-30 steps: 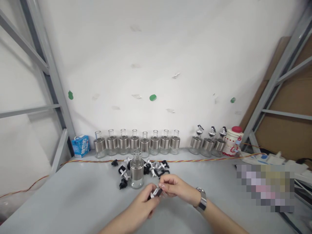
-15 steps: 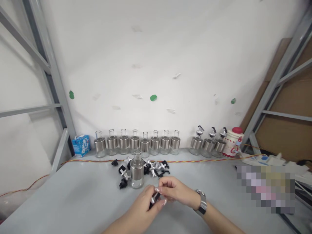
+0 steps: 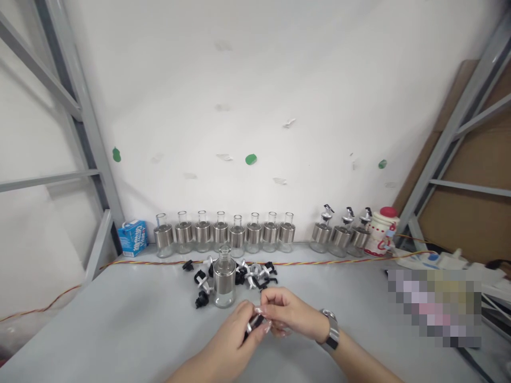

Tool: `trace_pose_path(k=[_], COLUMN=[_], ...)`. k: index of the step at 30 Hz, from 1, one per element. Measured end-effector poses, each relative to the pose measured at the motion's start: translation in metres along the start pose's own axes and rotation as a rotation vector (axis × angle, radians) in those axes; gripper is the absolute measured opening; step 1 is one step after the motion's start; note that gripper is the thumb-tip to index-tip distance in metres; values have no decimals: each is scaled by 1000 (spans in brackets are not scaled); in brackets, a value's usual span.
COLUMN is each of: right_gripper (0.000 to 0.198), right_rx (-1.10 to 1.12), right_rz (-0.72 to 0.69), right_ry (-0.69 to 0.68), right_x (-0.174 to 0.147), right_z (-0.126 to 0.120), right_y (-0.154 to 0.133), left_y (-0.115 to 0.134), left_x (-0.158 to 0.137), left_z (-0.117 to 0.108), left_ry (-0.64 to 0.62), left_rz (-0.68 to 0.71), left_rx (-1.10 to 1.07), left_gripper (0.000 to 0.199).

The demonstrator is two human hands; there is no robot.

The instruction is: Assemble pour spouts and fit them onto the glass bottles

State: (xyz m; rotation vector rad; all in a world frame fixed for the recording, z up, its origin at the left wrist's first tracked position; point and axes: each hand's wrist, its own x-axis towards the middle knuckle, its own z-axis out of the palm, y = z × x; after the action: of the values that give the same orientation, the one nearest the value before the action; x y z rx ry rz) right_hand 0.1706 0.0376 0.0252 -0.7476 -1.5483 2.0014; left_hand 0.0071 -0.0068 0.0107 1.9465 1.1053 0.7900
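Note:
Low in the middle, my left hand (image 3: 235, 332) is closed around a black and silver bottle pourer (image 3: 254, 322), mostly hidden by the fingers. My right hand (image 3: 293, 314) pinches at the pourer's upper end, its thumb and fingertips meeting those of the left. Just beyond my hands a glass bottle (image 3: 224, 279) with a steel sleeve stands upright and uncapped. Around its base lie loose black and silver pourer parts (image 3: 251, 277), and a black stopper (image 3: 202, 299) rests to its left.
Several uncapped bottles (image 3: 221, 234) line the wall. To their right stand three bottles with pourers (image 3: 342, 236), beside a white jar with a red lid (image 3: 381, 231). A blue carton (image 3: 133, 238) is at far left. A twisted wire (image 3: 311, 263) crosses the table; power strips (image 3: 443, 261) lie right.
Both hands stay at nearly the same spot, with the pourer still between them. The fingers shift only slightly, and the bottles and loose parts have not moved.

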Motion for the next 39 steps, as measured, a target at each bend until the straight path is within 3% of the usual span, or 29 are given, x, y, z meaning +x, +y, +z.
trace_pose_path(k=[16, 25, 39], right_gripper=[37, 34, 33], right_rx=[-91, -191, -131], right_rz=[-54, -76, -59], right_ry=[124, 62, 23], right_x=[5, 1, -2], right_z=[10, 4, 5], right_y=[3, 3, -2], left_y=[4, 8, 6], left_x=[-1, -1, 1], left_z=[-14, -17, -13], left_ry=[-58, -58, -18], left_rz=[23, 33, 57], left_rx=[185, 163, 112], left_gripper=[26, 28, 28])
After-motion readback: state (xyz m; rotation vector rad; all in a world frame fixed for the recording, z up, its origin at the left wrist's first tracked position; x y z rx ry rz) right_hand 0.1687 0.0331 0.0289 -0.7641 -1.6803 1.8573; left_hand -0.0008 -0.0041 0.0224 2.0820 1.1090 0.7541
